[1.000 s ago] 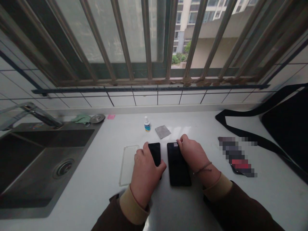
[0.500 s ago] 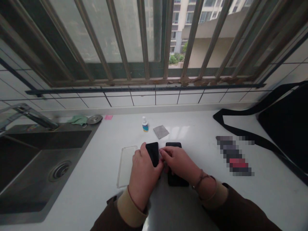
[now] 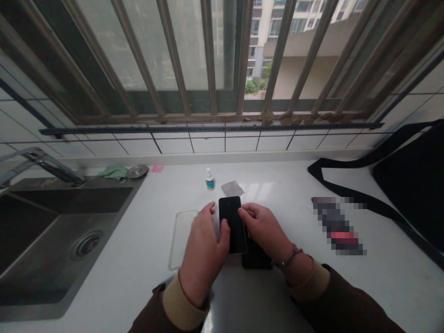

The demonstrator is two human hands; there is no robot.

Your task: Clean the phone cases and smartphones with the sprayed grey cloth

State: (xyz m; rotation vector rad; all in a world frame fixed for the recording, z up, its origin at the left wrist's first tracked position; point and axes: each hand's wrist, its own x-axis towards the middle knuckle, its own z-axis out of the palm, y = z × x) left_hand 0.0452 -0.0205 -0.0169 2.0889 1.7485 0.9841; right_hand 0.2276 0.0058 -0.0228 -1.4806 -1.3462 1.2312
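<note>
Two hands [image 3: 203, 259] [image 3: 265, 227] holding black smartphone [image 3: 233, 225], second phone [image 3: 257, 260] beneath, white countertop [image 3: 145, 273]

Home kitchen, this one: steel sink [image 3: 58, 231] w/ arched faucet [image 3: 41, 164] set in a white counter [image 3: 284, 189], tiled wall [image 3: 208, 144] behind, barred window [image 3: 208, 55] looking right out at an apt block [image 3: 274, 37].

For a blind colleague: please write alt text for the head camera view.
A person's left hand and right hand hold a black phone partly over a second black phone on a white counter, beside a clear phone case and a steel sink. A small bottle and a gray cloth lie beyond, below a barred window.
</note>
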